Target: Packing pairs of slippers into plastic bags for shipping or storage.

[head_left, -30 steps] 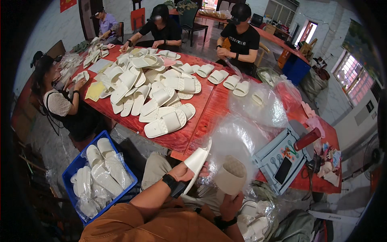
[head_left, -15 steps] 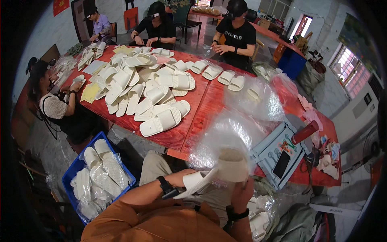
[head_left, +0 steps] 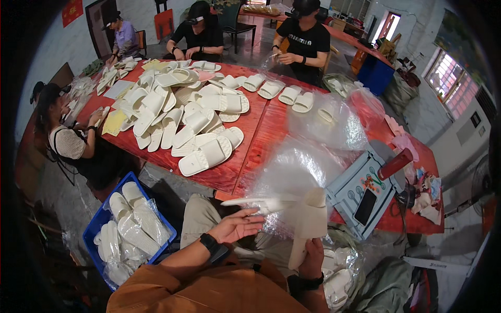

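Observation:
My left hand (head_left: 237, 227) is spread with its fingers stretched out, just below a cream slipper (head_left: 261, 204) seen side-on and blurred. Whether the thumb touches that slipper's edge I cannot tell. My right hand (head_left: 312, 255) grips another cream slipper (head_left: 299, 249) by its lower part, holding it upright above my lap. The far end of the first slipper meets the strap of the second. Behind both, clear plastic bags (head_left: 292, 161) lie on the red table (head_left: 255, 141).
A large heap of cream slippers (head_left: 195, 120) covers the table's left half. At the right lies a grey-blue folding stool (head_left: 339, 193) with a phone (head_left: 365, 208) on it. A blue crate (head_left: 96, 221) of bagged slippers stands left of me. Several people sit around the table.
My left hand has come out from behind its slipper and opened, while that slipper has swung level. The slipper in my right hand has turned from facing me to a side view.

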Demonstrator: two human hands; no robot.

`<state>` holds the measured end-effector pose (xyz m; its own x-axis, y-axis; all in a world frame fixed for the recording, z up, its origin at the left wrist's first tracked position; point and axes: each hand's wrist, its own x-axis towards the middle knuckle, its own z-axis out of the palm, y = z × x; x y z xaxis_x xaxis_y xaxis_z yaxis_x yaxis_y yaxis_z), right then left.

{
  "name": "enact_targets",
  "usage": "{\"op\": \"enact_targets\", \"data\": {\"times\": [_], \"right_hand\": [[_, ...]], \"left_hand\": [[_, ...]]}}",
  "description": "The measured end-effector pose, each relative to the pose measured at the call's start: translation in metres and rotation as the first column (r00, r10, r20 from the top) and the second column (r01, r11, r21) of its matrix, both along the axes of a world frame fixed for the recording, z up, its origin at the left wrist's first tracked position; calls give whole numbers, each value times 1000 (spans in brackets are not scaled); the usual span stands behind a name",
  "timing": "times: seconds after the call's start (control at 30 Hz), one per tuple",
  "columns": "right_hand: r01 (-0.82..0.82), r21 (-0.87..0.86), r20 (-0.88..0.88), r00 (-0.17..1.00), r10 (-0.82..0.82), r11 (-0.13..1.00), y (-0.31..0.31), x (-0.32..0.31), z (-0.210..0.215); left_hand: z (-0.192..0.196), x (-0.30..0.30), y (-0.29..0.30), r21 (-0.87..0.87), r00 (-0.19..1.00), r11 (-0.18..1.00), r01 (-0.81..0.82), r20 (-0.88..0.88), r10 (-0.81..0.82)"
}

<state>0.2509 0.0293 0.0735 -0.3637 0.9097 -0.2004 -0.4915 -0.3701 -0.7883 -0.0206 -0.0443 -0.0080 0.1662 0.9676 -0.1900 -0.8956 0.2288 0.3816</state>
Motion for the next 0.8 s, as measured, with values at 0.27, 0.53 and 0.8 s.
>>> {"op": "enact_targets", "data": {"times": [0.27,0.53,0.8], "right_hand": [[-218,139,134,971,199,966,20,-4,15],[-297,-11,177,939,294,955,12,-20,8],[174,137,500,837,-220,975,51,13,-37]], "left_hand": [[7,-3,14,101,777,969,-226,-581,242],[54,50,24,66,587,995,73,-810,11],[-3,47,34,-103,881,955,-280,-423,213]]}}
